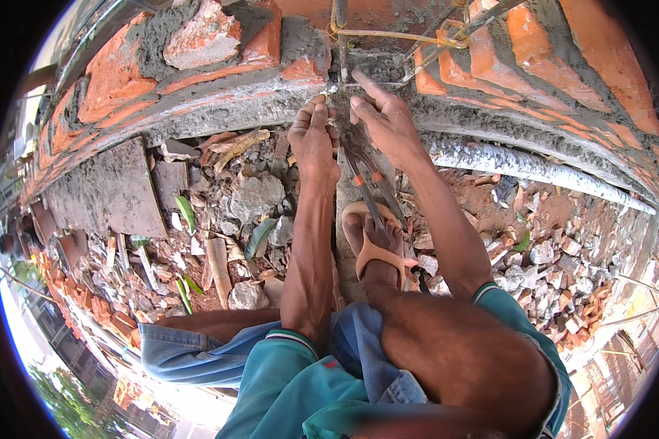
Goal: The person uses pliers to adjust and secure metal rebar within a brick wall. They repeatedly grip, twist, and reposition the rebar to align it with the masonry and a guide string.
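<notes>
Left hand pinches thin wire at the steel bars, top centre | right hand seemingly grips the pliers, handles hanging | risk: wire end springs free, or sandalled foot slips on rubble.

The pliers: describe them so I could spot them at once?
Find the brick wall, then the two hands at its base. The pliers hang from the right hand, handles pointing down toward the sandalled foot. Their dark handles with orange bands stand out from the grey rubble.
</notes>
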`<state>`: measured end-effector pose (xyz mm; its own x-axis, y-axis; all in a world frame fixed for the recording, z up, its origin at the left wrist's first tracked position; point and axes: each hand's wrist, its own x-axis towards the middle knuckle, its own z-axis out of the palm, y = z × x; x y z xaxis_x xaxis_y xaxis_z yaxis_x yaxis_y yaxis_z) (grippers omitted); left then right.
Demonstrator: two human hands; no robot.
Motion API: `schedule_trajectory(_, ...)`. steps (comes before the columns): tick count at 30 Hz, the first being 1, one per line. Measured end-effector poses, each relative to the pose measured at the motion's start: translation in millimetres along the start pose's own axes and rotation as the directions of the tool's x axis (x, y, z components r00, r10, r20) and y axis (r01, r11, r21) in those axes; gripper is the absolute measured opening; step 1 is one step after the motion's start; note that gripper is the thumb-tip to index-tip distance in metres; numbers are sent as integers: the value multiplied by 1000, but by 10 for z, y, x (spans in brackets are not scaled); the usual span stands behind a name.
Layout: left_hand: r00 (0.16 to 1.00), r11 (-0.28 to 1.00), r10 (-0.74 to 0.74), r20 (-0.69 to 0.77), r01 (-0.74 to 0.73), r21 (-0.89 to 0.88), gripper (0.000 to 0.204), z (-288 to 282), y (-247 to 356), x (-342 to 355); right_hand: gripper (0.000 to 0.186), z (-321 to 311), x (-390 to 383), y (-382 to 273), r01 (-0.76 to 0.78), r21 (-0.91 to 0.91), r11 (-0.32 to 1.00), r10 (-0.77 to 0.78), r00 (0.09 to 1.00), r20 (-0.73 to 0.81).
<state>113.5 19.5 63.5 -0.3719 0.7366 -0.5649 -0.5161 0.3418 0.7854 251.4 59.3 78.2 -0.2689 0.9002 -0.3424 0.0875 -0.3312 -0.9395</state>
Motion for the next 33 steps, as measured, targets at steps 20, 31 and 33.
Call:
schedule_trajectory(20,973,973,228,-42,-229,-21,24,322,-230,186,63,-58,282,44,107,-389,915,-56,989,140)
schedule_trajectory(31,984,988,150,-94,-151,-7,27,412,-169,230,53,-104,-858,158,-87,-709,700,139,990,17)
schedule_trajectory(33,990,990,115,-81,-121,-67,28,418,-158,238,56,-25,-1151,200,22,-822,569,61,996,69)
